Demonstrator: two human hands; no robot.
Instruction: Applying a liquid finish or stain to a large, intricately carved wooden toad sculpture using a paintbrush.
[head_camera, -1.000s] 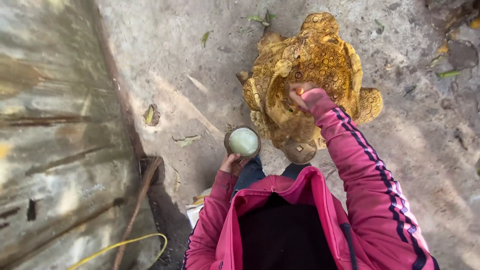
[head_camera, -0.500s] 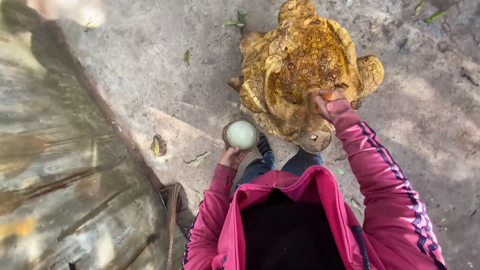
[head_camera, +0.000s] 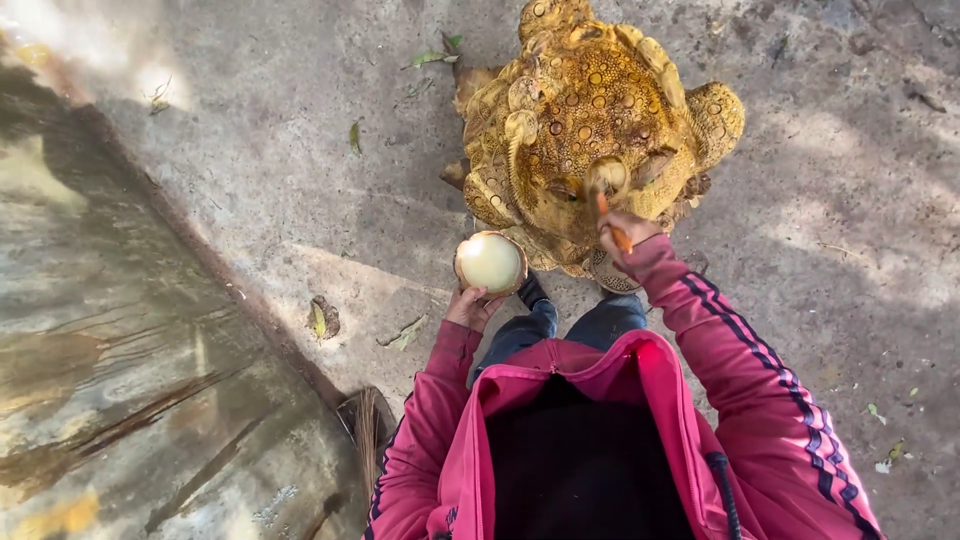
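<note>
A large golden toad statue (head_camera: 590, 120) covered in round bumps sits on the concrete ground in front of me. My right hand (head_camera: 622, 235), in a pink sleeve with dark stripes, holds a thin orange-handled brush (head_camera: 610, 218) whose tip touches the statue's near side. My left hand (head_camera: 472, 305) holds up a small round bowl (head_camera: 490, 263) of pale yellowish paint, just left of the statue's front edge.
A weathered slab or wall (head_camera: 110, 380) slopes along the left. Dry leaves (head_camera: 320, 318) lie scattered on the concrete. A dark broom-like bundle (head_camera: 365, 435) lies by my left elbow. My pink jacket fills the bottom centre.
The view has shifted, so the statue sits higher and more to the right. My right hand has moved along the statue's near side with the brush. The bowl stays held up in my left hand.
</note>
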